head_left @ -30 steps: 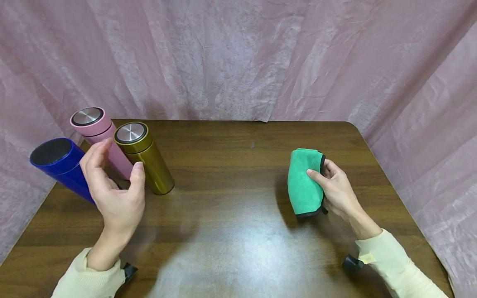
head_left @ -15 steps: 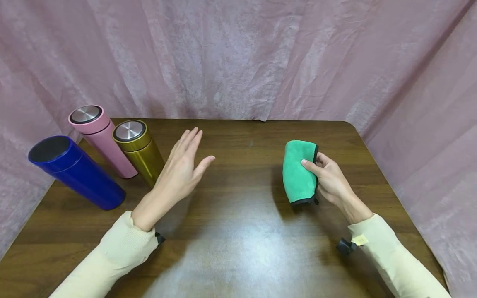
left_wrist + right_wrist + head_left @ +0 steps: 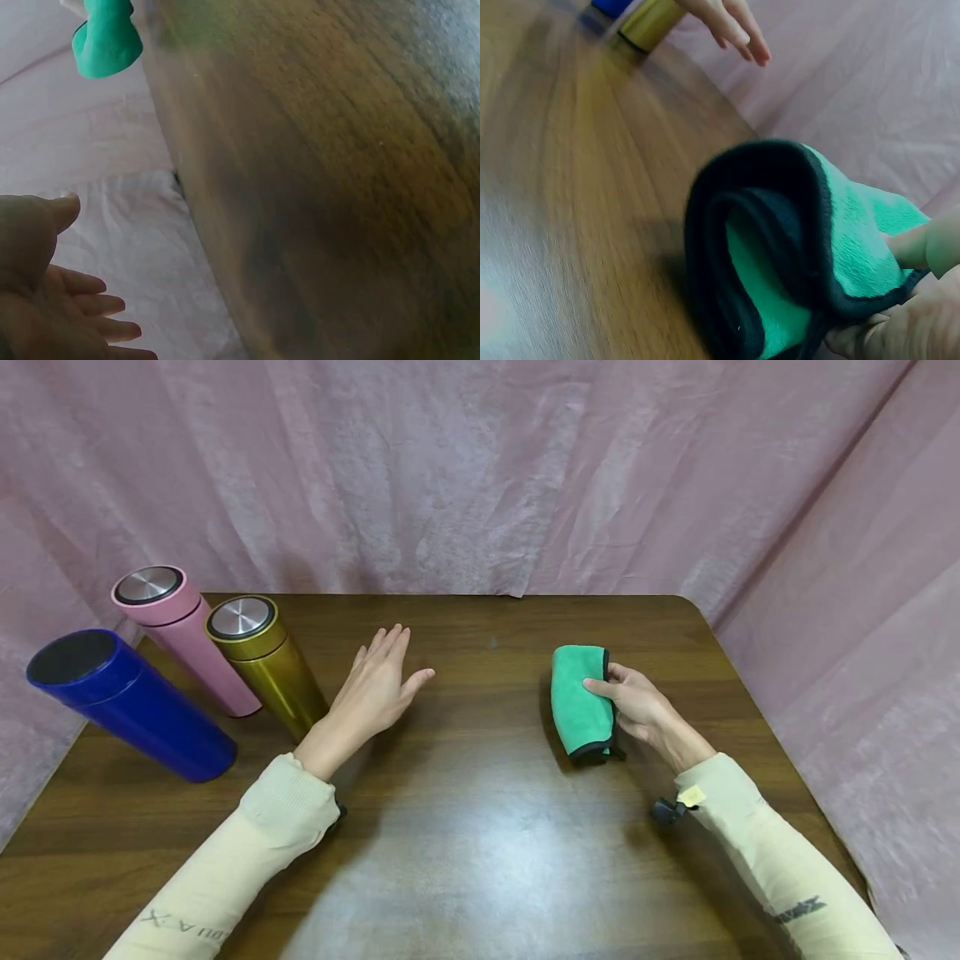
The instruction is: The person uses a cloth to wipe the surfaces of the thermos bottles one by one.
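My right hand (image 3: 637, 697) pinches a folded green cloth (image 3: 581, 702) with dark edging, thumb on its near face and fingers behind. The right wrist view shows the folds of the cloth (image 3: 855, 232) curling over, with fingers (image 3: 911, 247) gripping its open side. My left hand (image 3: 371, 685) holds nothing; its fingers are straight and the thumb stands apart, above the table just right of a gold thermos flask (image 3: 273, 672). In the left wrist view the palm and fingers (image 3: 97, 304) are spread. A pink flask (image 3: 198, 647) and a blue flask (image 3: 142, 710) stand beside the gold one.
The brown wooden table (image 3: 450, 760) has a rounded far right corner. A pink curtain (image 3: 450, 468) hangs behind it and along the sides. All the flasks stand at the table's left side.
My left hand has opened out and swung right, away from the flasks, then stayed there with fingers straight. The right hand has shifted the cloth a little to the left.
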Motion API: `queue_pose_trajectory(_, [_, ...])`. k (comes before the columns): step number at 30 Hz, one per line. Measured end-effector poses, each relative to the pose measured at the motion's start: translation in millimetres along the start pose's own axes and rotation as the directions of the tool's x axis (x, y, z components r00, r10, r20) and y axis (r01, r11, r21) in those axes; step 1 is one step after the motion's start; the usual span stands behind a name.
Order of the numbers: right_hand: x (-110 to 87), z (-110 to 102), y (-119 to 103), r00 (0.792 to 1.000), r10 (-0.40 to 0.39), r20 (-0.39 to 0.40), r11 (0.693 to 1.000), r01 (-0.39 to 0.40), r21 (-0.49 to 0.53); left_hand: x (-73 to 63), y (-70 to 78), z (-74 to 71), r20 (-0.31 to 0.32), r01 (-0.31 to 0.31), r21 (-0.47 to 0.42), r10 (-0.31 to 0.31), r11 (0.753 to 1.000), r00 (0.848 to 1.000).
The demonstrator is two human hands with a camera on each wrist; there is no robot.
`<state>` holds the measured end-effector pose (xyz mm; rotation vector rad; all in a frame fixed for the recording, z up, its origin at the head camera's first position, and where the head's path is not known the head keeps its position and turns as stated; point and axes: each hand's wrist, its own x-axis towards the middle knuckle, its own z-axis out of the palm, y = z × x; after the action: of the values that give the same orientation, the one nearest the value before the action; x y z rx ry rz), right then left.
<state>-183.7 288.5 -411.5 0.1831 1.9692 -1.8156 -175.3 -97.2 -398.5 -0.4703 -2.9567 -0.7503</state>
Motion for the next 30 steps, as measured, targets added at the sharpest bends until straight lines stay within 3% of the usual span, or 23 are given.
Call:
queue_pose_trajectory(4, [9.3, -0.6, 2.2, 0.999, 0.027, 0.019, 0.998, -0.026, -0.056, 0.6, -3.9, 3.1, 0.023, 0.021, -0.002, -0.021, 1.0, 1.0])
queue_pose_trajectory(6, [10.2, 0.9, 1.1, 1.0, 0.029, -0.003, 0.989, -0.029, -0.148, 1.0, -5.0, 4.5, 0.029, 0.031, -0.003, -0.031, 1.0, 0.999])
queue_pose_trajectory(8, [9.3, 2.9, -0.5, 0.999, 0.013, -0.038, 0.96, -0.023, -0.278, 1.6, -5.2, 6.4, 0.032, 0.037, -0.002, -0.037, 0.999, 0.999])
queue_pose_trajectory(10, [7.9, 5.0, -1.7, 0.997, -0.022, -0.077, 0.9, -0.013, -0.435, 1.9, -5.2, 8.3, 0.035, 0.044, -0.002, -0.044, 0.999, 0.998])
queue_pose_trajectory(15, [8.1, 5.3, -0.5, 0.979, -0.141, -0.145, 0.692, -0.007, -0.722, 2.0, -5.4, 11.3, 0.05, 0.061, -0.001, -0.061, 0.998, 0.997])
queue_pose_trajectory(18, [10.4, 2.7, 0.3, 0.97, -0.178, -0.164, 0.628, -0.016, -0.778, 1.5, -6.7, 12.4, 0.051, 0.067, 0.012, -0.068, 0.998, 0.996])
queue_pose_trajectory(20, [11.6, 0.3, 1.2, 0.967, -0.191, -0.167, 0.625, -0.012, -0.781, 0.9, -8.0, 13.4, 0.05, 0.068, 0.023, -0.069, 0.997, 0.996])
queue_pose_trajectory(26, [9.5, -18.5, 10.0, 0.952, -0.28, -0.128, 0.682, 0.103, -0.724, 1.4, -12.0, 17.5, 0.068, 0.019, 0.067, -0.024, 0.998, 0.997])
queue_pose_trajectory(28, [7.9, -28.6, 12.0, 0.936, -0.337, -0.101, 0.658, 0.158, -0.736, 2.5, -13.5, 18.0, 0.067, -0.008, 0.079, 0.003, 0.997, 0.998])
queue_pose_trajectory(30, [7.0, -39.9, 12.1, 0.92, -0.387, -0.057, 0.596, 0.203, -0.777, 3.3, -15.7, 17.9, 0.066, -0.027, 0.092, 0.021, 0.995, 0.998])
